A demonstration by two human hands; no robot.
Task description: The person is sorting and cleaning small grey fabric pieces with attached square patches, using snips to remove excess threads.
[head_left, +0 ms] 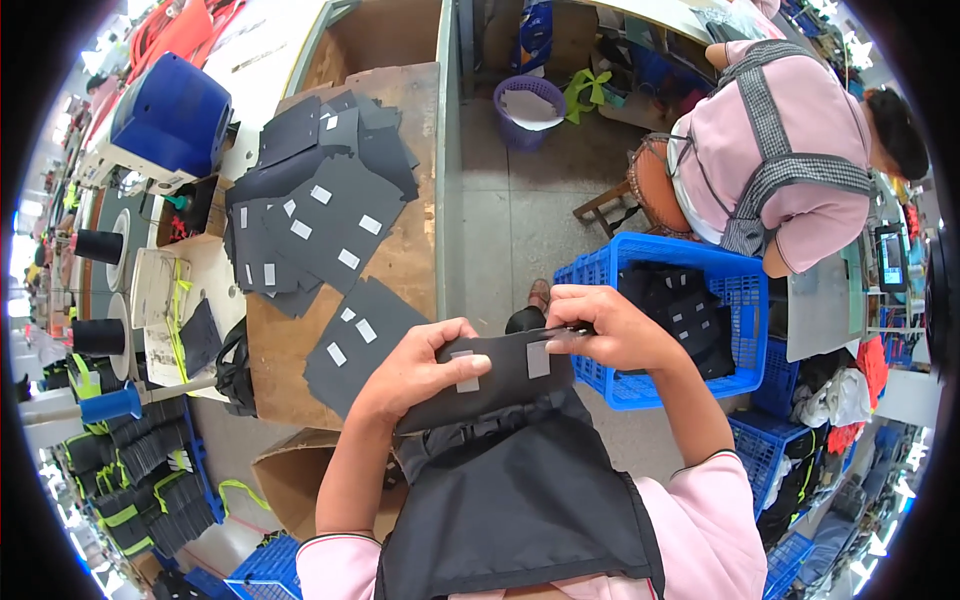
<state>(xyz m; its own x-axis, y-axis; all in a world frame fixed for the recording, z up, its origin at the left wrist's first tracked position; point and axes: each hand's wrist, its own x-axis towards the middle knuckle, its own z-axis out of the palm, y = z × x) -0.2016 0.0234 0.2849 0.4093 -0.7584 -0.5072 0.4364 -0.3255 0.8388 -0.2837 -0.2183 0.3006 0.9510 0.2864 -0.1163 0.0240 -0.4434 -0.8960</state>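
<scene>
I hold up a black fabric panel [500,378] with two light grey rectangular patches on it, just above my lap. My left hand [425,368] pinches its left part, the thumb lying over one patch. At the panel's upper right corner, my right hand [605,330] is closed on the edge beside the other patch. A small dark object shows between the right fingers, too hidden to name. Left of my left hand, a similar black panel [368,342] with grey patches lies on the wooden tabletop [415,215], below a loose pile of such panels [325,210].
A blue plastic crate [665,393] with more patched panels stands on the floor at right. Beyond it a co-worker [800,150] sits on a stool. A sewing machine [170,115] is at upper left, a purple basket [530,110] ahead, a cardboard box [300,490] at lower left.
</scene>
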